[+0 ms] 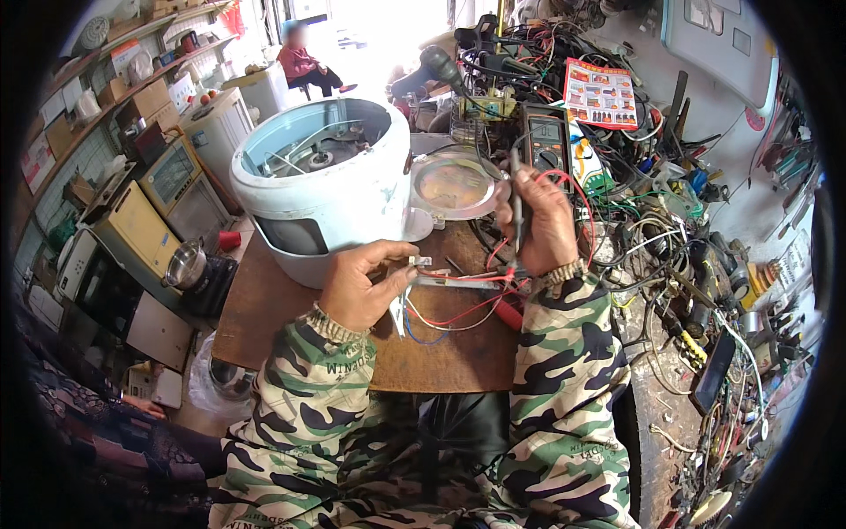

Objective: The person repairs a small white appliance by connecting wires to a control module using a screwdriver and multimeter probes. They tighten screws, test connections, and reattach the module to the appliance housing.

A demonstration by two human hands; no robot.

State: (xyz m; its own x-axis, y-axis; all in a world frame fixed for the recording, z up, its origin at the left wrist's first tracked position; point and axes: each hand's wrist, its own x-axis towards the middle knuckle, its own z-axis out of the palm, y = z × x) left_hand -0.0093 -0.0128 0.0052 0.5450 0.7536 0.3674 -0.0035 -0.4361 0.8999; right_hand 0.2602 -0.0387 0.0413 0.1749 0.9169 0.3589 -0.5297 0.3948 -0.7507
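Observation:
My left hand [363, 284] pinches a small whitish connector [421, 261] between thumb and fingertips, above the brown wooden tabletop [300, 328]. Red, white and blue wires [448, 323] hang and loop around it. My right hand [545, 220], fingers closed, grips a slim dark grey pen-shaped test probe [517, 216] held nearly upright. A red lead runs by that hand, close to a multimeter [546, 145] lying behind it. Left of centre stands a large white round appliance housing [330, 216], open at the top with metal parts inside. Beside it lies a round, shiny metal plate [454, 187].
Tangled cables and tools [696, 238] cover the bench on the right. A red-and-white leaflet [601, 94] lies on the pile. Shelves and old appliances [167, 176] line the left. A seated person [307, 66] is at the back; another person's hand [144, 406] shows lower left.

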